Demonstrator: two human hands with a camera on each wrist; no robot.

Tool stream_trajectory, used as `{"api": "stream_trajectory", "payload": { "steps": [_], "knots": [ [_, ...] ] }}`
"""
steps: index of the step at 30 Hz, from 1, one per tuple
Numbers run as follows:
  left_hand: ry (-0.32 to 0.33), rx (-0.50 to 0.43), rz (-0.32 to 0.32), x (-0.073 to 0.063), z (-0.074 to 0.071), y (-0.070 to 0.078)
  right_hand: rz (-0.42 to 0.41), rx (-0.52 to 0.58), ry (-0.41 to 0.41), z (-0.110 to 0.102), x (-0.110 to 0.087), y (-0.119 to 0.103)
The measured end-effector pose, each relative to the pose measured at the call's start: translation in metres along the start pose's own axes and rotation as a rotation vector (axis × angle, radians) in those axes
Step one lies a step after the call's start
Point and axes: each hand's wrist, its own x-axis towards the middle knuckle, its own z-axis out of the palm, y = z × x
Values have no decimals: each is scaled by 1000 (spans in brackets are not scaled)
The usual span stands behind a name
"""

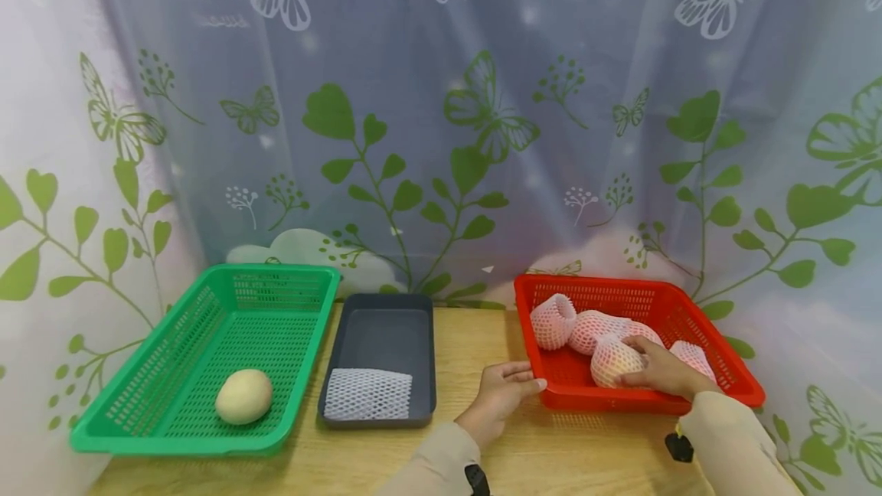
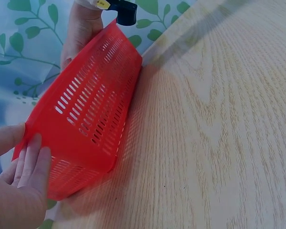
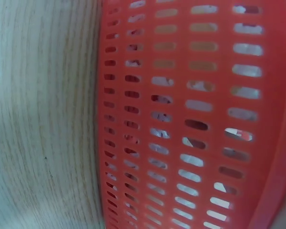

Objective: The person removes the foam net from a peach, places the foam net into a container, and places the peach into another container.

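Observation:
My right hand (image 1: 664, 370) is inside the red basket (image 1: 641, 401), its fingers and thumb round a pale yellow fruit in a pinkish foam net (image 1: 613, 362). At the basket's near left corner, my left hand (image 1: 499, 396) pinches the rim. The left wrist view shows that thumb at the rim and the fingers (image 2: 35, 160) against the outer wall. Beside the held fruit lie several pink foam nets, among them an upright one (image 1: 553, 321) at the left and another (image 1: 692, 358) at the right. The right wrist view shows mostly the basket's slotted wall (image 3: 181, 114); the right hand's grip is hidden there.
A green basket (image 1: 310, 362) at the left holds one bare, pale round fruit (image 1: 244, 396). Between the baskets stands a dark grey tray (image 1: 386, 327) with a flat white foam net (image 1: 368, 394) in its near half. A patterned curtain (image 1: 427, 136) hangs behind the wooden table (image 1: 475, 335).

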Motion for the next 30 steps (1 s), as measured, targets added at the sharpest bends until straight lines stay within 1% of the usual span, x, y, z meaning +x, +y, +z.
{"api": "stream_trajectory", "payload": {
  "steps": [7, 12, 16, 19, 24, 30],
  "knots": [
    [1, -25, -25, -2, -1, 0, -32, 39, 20, -1, -4, -1],
    [1, -2, -23, -2, -1, 1, -56, 62, 30, -5, -6, -3],
    [4, -7, -23, -1, -1, 2, -86, 74, 54, -6, -8, -7],
    [8, -8, -30, -2, -1, 1, -95, 75, 78, -7, -10, -12],
    [17, 15, -44, -3, 1, 2, -100, 109, 112, -11, -13, -24],
    [36, 44, -36, -5, 2, 3, -102, 199, 104, -13, -16, -38]
  ]
}}
